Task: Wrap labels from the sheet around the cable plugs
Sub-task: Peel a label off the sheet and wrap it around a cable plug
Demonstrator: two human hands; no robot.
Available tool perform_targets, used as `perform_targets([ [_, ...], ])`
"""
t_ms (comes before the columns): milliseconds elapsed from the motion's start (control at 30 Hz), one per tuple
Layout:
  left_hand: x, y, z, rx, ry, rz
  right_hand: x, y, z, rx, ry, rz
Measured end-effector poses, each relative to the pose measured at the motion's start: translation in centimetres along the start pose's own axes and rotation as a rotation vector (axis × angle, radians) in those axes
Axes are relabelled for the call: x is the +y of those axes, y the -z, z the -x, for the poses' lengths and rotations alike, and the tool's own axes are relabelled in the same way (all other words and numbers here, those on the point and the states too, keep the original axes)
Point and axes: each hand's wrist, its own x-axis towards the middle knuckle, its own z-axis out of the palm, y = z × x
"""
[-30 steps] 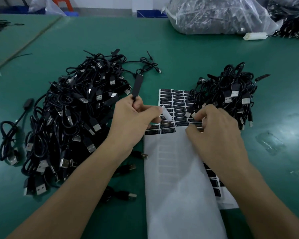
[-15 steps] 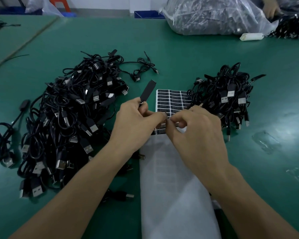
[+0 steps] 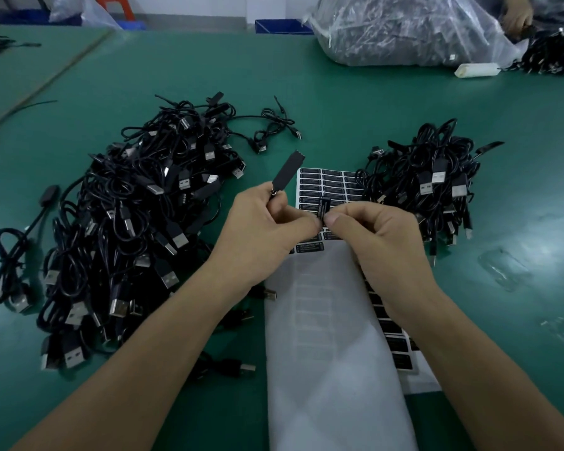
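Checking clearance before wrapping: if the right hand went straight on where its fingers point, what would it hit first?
Likely the left hand, holding the plug: the right hand, pinching a label, points leftward at it, nearly touching. Depth unclear.

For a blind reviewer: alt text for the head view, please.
The left hand holds a black plug; the right hand pinches a black label over the label sheet on a green table. A large cable pile lies left, a smaller pile right.
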Motion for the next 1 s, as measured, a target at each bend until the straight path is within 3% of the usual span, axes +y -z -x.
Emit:
perform_targets([
  [467, -1.3, 0.3, -0.6, -0.074, -0.022, -0.031, 0.0, 0.6, -0.3, -0.001, 0.001, 0.031],
  [733, -0.5, -0.1, -0.2, -0.071, 0.052, -0.121, 0.0, 0.9, -0.3, 0.178, 0.056, -0.062],
  [1000, -0.8, -0.4, 0.0, -0.187, -0.045, -0.240, -0.3, 0.4, 0.1, 0.083, 0.095, -0.192],
])
